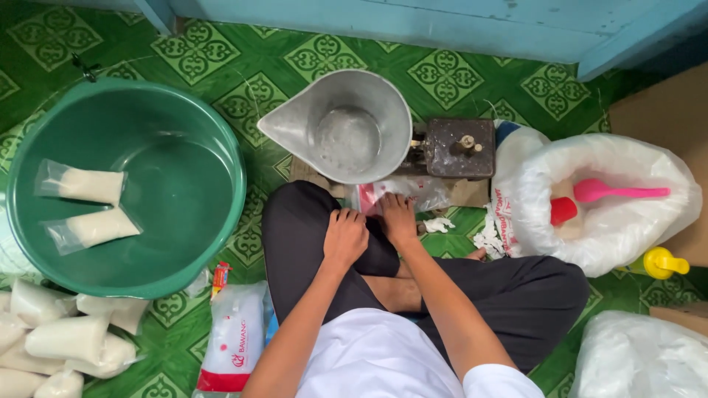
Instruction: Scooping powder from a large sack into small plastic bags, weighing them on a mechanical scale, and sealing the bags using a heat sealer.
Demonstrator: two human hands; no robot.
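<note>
I sit cross-legged on a green patterned floor. My left hand [344,236] rests curled on my black trouser knee, its fingertips at the edge of a pack of clear plastic bags [413,193]. My right hand [398,217] lies beside it, fingers pinched on the same pack. Whether the left hand grips a bag is hidden. Just beyond the hands stands a metal scale pan [346,125] with a spout, empty, on a dark weighing scale [459,147].
A green basin [214,147] at the left holds two filled white packets [92,227]. Several more filled packets [66,339] lie at the lower left. An open sack of white grains [612,221] with a pink scoop [616,192] stands at the right, beside a yellow-capped bottle [664,262].
</note>
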